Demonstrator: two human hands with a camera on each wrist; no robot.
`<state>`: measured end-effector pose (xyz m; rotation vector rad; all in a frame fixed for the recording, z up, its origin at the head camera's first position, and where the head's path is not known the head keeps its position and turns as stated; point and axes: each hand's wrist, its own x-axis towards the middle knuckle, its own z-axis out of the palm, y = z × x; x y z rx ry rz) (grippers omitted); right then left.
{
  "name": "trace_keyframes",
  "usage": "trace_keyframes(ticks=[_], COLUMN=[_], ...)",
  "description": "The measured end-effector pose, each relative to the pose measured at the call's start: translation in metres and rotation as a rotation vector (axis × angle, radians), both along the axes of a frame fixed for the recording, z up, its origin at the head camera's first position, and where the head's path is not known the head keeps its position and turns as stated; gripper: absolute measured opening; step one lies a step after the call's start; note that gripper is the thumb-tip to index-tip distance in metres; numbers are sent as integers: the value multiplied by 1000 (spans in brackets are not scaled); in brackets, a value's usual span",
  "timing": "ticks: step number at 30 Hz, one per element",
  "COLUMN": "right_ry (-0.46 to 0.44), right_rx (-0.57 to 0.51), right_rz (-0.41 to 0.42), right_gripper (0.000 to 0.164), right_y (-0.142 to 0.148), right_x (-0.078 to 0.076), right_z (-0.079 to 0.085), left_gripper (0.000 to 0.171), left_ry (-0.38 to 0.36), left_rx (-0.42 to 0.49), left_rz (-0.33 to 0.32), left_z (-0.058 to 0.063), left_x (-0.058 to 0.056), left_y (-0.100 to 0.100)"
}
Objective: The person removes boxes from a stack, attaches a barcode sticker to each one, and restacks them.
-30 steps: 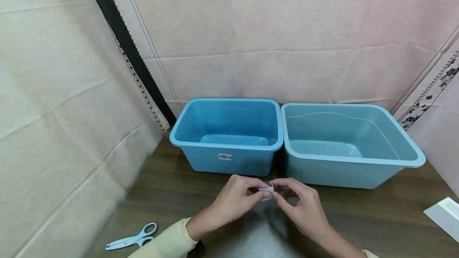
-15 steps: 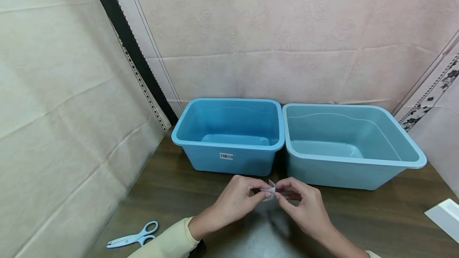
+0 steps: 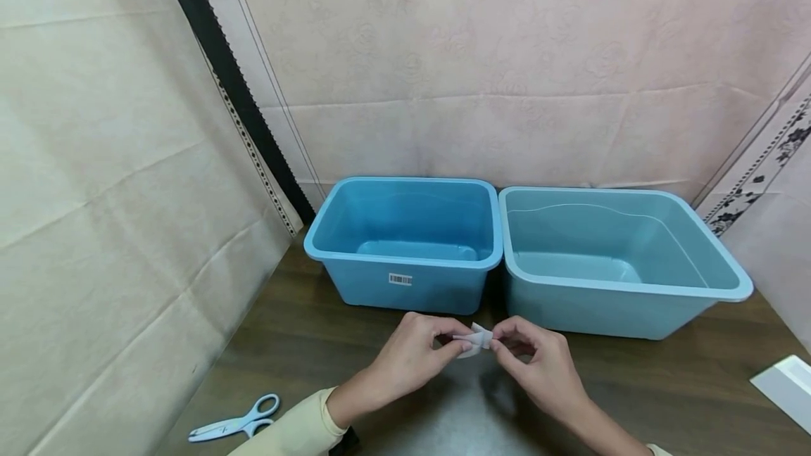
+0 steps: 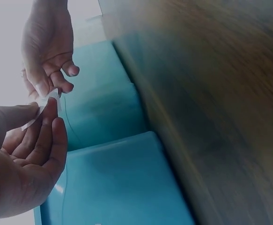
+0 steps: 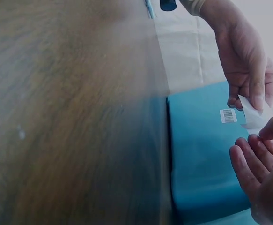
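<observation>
A narrow strip of white paper (image 3: 483,336), bent over itself in a loop, spans the small gap between my two hands above the table. My left hand (image 3: 412,354) pinches its left part between thumb and fingers. From the other side, the thumb and fingertips of my right hand (image 3: 541,364) pinch its right end. The right wrist view shows a flat corner of the paper (image 5: 253,112) sticking up beside the left thumb. In the left wrist view the paper (image 4: 52,96) is partly hidden behind fingers.
Behind the hands stand a blue plastic tub (image 3: 405,257) with a barcode label and a paler tub (image 3: 624,286) on its right. Light blue scissors (image 3: 237,424) lie at front left. A flat white-and-grey piece (image 3: 786,382) lies at the right edge. Cloth (image 3: 507,55) hangs behind.
The paper has turned between the fingers, and more of it shows now. My right hand has shifted slightly right, widening the gap from the left hand, which stays nearly in place.
</observation>
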<state>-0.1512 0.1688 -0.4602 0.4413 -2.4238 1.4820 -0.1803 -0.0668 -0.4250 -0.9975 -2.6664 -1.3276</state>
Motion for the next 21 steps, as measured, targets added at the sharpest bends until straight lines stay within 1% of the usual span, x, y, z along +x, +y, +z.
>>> trace_keyframes(ticks=[5, 10, 14, 17, 21], right_ry=[-38, -75, -95, -101, -114], right_rx=[8, 26, 40, 54, 61], right_rz=[-47, -79, -99, -115, -128], right_gripper=[16, 14, 12, 11, 10], right_y=[4, 9, 15, 19, 23], right_x=[0, 1, 2, 2, 3], right_z=[1, 2, 1, -1, -2], left_gripper=[9, 11, 8, 4, 4], left_ry=[-81, -160, -220, -275, -392], left_rx=[24, 38, 33, 8, -44], left_rz=[37, 54, 62, 39, -19], left_z=[-1, -3, -6, -12, -25], left_x=[1, 0, -1, -2, -4], left_y=[-7, -13, -15, -16, -15])
